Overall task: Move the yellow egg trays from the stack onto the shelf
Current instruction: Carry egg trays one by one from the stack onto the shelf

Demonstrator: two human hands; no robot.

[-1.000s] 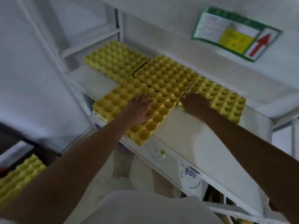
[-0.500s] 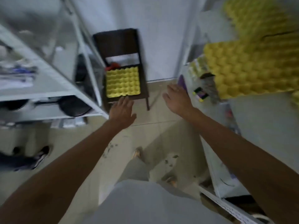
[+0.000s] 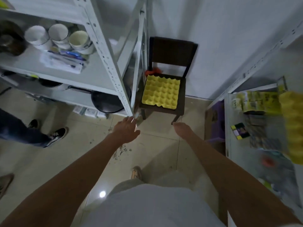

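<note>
Currently both arms extend fwd over the tiled floor (image 3: 57,161), hands empty. Left hand (image 3: 125,131) is palm-down, fingers spread loosely, gripping nothing; its fingertips sit just beside the lower corner post of the left rack (image 3: 105,51). Right hand (image 3: 181,128) is also bare and holds nothing; fingers look loosely together, blurred, exact spread can't be told. Tray stack (image 3: 160,92), yellow, lies on the seat of a dark chair (image 3: 172,51) against the wall, ahead of and between both hands, apart from each. Only the top tray shows, cups up; stack height can't be told. An orange item (image 3: 151,72) shows at the seat's back edge. Right shelf (image 3: 229,120) carries a blurred yellow tray (image 3: 293,128) at frame edge, above small packets (image 3: 255,102). Left rack holds white mugs (image 3: 57,36) on one level, a dark pan (image 3: 106,102) lower. Another person's dark shoes (image 3: 57,133) stand at left.
</note>
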